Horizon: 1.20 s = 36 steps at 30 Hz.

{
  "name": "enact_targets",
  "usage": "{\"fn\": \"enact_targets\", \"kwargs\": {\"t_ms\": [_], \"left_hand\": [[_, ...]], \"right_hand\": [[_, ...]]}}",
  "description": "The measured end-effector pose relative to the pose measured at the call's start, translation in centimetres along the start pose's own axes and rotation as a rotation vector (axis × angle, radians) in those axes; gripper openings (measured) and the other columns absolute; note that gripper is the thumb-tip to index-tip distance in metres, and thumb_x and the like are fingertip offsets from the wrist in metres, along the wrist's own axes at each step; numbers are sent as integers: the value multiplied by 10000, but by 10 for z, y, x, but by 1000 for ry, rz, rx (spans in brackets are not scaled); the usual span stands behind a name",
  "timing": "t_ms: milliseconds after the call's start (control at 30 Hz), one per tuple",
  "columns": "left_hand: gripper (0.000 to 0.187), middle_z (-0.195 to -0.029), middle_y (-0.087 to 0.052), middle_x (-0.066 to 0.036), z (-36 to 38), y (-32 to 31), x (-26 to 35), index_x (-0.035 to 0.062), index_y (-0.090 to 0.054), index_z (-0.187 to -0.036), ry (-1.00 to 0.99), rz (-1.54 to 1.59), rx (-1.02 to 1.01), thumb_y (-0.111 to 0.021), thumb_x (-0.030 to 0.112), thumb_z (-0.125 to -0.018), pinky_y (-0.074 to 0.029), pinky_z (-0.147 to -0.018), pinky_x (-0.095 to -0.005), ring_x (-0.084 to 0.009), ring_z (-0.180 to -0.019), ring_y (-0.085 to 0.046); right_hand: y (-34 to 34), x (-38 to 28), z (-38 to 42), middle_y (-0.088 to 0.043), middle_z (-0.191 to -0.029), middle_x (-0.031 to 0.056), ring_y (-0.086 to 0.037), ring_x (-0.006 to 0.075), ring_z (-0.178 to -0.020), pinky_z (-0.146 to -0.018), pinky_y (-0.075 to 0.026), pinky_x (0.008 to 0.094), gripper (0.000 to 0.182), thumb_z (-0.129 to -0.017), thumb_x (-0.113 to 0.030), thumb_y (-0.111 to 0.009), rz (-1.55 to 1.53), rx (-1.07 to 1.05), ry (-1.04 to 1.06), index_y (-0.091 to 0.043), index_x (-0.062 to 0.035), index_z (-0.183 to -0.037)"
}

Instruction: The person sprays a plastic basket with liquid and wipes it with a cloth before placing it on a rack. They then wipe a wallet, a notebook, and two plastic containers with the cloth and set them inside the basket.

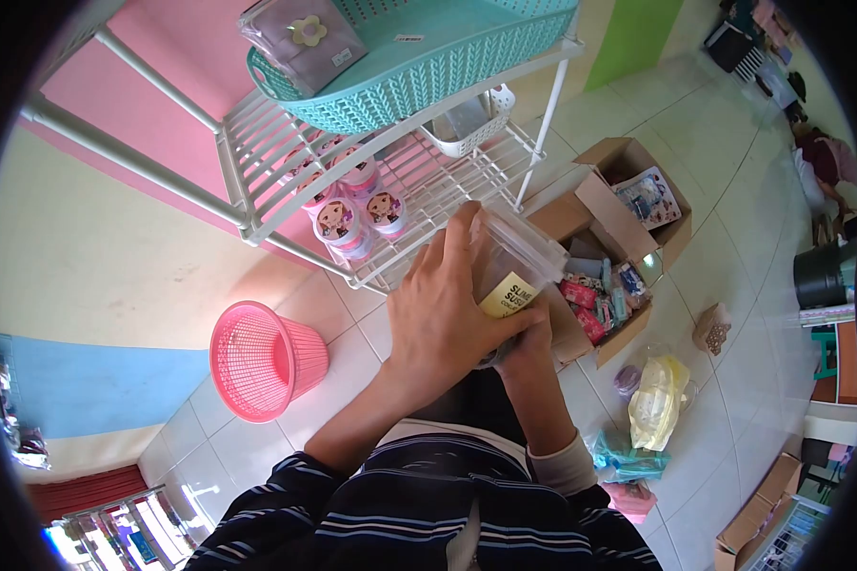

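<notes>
A clear plastic container (522, 249) with a yellow label reading "SLIME SUSU" is held up in front of my body, beside the lower shelf. My left hand (445, 300) wraps round its near side, fingers curled over the top. From below and to the right, my right hand (535, 338) grips it too, with most of its fingers hidden behind the container and my left hand. On the lower rack just beyond my left hand, several round tubs (341, 224) with cartoon-girl lids stand grouped and stacked. What is inside the held container is hard to make out.
A white wire rack (248, 205) carries a teal basket (419, 90) with a purple pack (305, 43), and a white basket (471, 128) below. A pink basket (267, 362) stands on the floor at left. Cardboard boxes (628, 214) and a yellow bag (659, 402) lie right.
</notes>
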<state>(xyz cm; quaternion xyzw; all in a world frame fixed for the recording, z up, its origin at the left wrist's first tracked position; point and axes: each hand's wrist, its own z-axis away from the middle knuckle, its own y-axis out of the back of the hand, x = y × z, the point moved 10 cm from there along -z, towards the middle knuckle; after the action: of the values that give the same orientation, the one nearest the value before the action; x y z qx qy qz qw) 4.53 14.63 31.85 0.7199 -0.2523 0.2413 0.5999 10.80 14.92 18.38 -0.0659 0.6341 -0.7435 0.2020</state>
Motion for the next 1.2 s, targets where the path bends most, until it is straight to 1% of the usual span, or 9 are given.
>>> {"fn": "enact_targets", "kwargs": {"t_ms": [33, 367, 667, 733, 933, 1067, 1133, 1167, 1200], "left_hand": [[892, -988, -540, -140, 0, 0, 0, 77, -325, -1231, -2, 0, -5, -785, 299, -500, -466, -717, -388, -322, -899, -553], [863, -966, -562, -145, 3, -11, 5, 89, -348, -1214, 9, -233, -55, -782, 327, -506, -450, -729, -395, -320, -877, -572], [835, -998, -545, -129, 1, -20, 6, 101, -374, -1204, -7, -228, -73, -778, 306, -503, -444, -742, -400, -306, -900, -561], [835, -1006, -542, -131, 0, -22, 5, 100, -374, -1205, -5, -219, -82, -778, 303, -503, -443, -746, -400, -305, -906, -559], [852, -1017, -541, -143, -3, -26, 2, 90, -371, -1204, -7, -212, -88, -788, 291, -489, -439, -764, -400, -313, -927, -553], [883, -1010, -536, -161, -9, -31, -9, 83, -311, -1226, -25, -41, -140, -794, 296, -518, -456, -741, -383, -327, -937, -544], [884, -1005, -529, -162, -11, -45, -23, 82, -282, -1230, -30, 56, -151, -791, 294, -539, -477, -702, -366, -313, -938, -540], [891, -1063, -509, -174, -11, -53, -28, 68, -258, -1241, -65, 432, -92, -784, 323, -569, -459, -761, -354, -296, -991, -522], [900, -1120, -490, -186, -12, -50, -28, 53, -234, -1251, -98, 808, -31, -777, 352, -598, -441, -821, -342, -278, -1045, -503]], "right_hand": [[8, 4, 3, -463, -1204, 148, -484, 280, -1089, -907, -422, 400, 455, -906, -344, -279, 48, 124, -41, -381, -43, -1231], [3, 23, 11, -386, -1277, 143, -412, 285, -1161, -963, -362, 416, 495, -907, -387, -261, -157, 238, -127, -307, -72, -1286], [9, 23, 1, -337, -1312, 136, -350, 287, -1208, -999, -306, 425, 535, -899, -424, -251, -187, -17, -67, -258, -93, -1318], [7, 21, 10, -339, -1310, 136, -347, 286, -1211, -1001, -303, 424, 528, -901, -417, -250, -132, 170, -104, -259, -93, -1318], [8, 18, 9, -374, -1284, 133, -379, 281, -1188, -988, -327, 412, 511, -906, -402, -248, -129, 232, -94, -291, -80, -1300], [15, 0, 7, -418, -1244, 131, -424, 275, -1147, -964, -360, 380, 491, -910, -383, -261, 75, 288, 3, -324, -62, -1277], [21, -25, 7, -451, -1211, 124, -477, 250, -1097, -926, -394, 370, 478, -906, -384, -280, 116, 309, 191, -363, -75, -1260], [24, -29, 7, -451, -1211, 124, -477, 250, -1097, -926, -394, 370, 478, -906, -384, -280, 116, 309, 192, -363, -75, -1260], [13, -52, 11, -459, -1197, 129, -471, 233, -1095, -921, -384, 340, 448, -906, -320, -277, 395, 275, 368, -394, -23, -1221]]}}
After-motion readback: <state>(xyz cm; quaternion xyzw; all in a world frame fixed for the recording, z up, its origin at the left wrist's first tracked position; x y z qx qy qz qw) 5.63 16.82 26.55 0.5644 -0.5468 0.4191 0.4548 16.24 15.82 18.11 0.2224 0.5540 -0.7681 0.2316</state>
